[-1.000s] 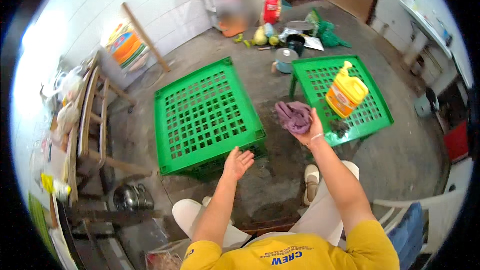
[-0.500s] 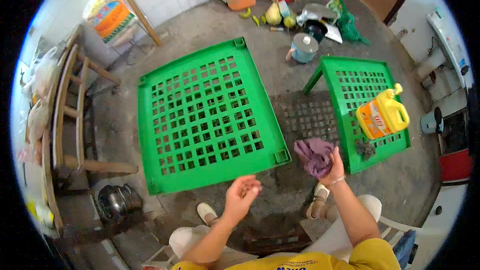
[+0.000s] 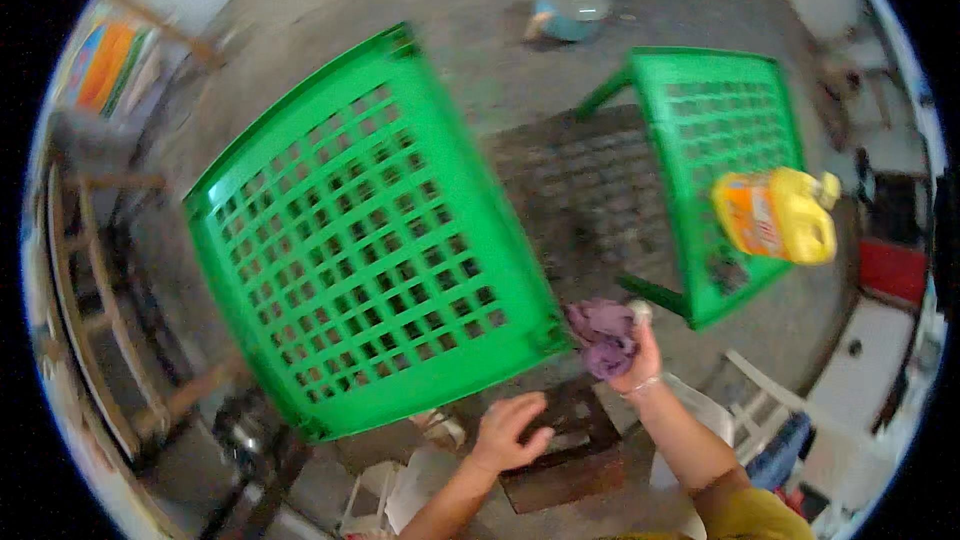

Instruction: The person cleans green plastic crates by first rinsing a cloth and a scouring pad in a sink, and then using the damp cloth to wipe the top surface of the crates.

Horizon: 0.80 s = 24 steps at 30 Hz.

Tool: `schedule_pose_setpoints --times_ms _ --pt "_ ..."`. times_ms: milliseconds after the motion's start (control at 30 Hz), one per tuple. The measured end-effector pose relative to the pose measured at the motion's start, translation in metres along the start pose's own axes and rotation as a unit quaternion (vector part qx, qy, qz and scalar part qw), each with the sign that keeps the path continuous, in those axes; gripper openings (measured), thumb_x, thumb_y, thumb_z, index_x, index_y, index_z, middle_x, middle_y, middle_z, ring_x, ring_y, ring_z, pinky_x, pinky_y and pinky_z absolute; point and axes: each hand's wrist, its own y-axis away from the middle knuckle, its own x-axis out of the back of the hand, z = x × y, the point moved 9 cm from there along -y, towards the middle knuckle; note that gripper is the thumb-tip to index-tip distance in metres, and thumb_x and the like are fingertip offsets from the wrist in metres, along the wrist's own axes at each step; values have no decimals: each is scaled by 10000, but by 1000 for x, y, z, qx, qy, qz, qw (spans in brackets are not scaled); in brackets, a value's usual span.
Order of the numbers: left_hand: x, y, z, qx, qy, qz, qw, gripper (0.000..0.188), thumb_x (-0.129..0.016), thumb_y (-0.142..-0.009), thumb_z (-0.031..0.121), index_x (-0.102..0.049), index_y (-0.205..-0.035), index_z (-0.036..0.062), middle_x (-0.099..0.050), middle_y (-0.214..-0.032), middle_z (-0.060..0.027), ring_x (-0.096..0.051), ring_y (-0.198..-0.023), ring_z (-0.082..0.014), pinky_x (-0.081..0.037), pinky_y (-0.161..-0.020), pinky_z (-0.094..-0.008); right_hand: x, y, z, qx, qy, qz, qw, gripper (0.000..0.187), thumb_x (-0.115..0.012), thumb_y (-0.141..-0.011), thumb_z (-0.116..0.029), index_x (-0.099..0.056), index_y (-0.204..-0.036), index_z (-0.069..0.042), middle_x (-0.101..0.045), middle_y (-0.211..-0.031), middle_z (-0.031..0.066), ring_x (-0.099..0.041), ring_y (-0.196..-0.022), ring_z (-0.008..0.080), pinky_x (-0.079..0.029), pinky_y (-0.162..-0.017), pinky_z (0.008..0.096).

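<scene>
My right hand (image 3: 640, 355) grips a bunched purple cloth (image 3: 603, 335), held close beside the near right corner of a large green plastic lattice top (image 3: 455, 160). My left hand (image 3: 512, 432) holds nothing; its fingers are spread, just below the near edge of that top. The top has a raised rim and a square grid of holes. To the right stands a smaller green lattice table (image 3: 664, 170) with legs showing on its left side. On it are a yellow jug (image 3: 775, 212) with an orange label and a dark, tangled scouring pad (image 3: 728, 273).
A low brown wooden piece (image 3: 565, 480) sits below my hands. Far off on the floor is a light-blue pot (image 3: 572, 8) with a lid. A shiny dark pot (image 3: 245, 430) and a wooden frame (image 3: 100, 325) are at left. A pale plastic chair (image 3: 770, 390) is at right.
The view has shifted and turned. The large green top now appears rotated and farther left. My right hand has brought the cloth to its near corner, and my left hand's fingers have spread.
</scene>
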Motion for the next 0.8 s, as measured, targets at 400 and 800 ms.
schedule_pose_setpoints --times_ms 400,800 --pt "-54 -13 65 271 211 93 934 353 -572 -810 25 -464 -1146 0 -531 -1027 -83 -543 -819 -132 -457 -731 -260 -88 134 -124 92 -45 23 994 598 -385 -884 -485 -368 -1289 -44 -416 -1312 125 -416 -1188 298 -320 -1008 437" --pt "-103 -115 215 340 227 25 912 395 -616 -788 86 -470 -1150 28 -560 -960 -74 -593 -725 -148 -473 -607 -243 -61 281 -433 291 -203 -51 934 540 -389 -891 -452 -434 -1212 -19 -432 -1292 174 -416 -1195 322 -464 -839 322"
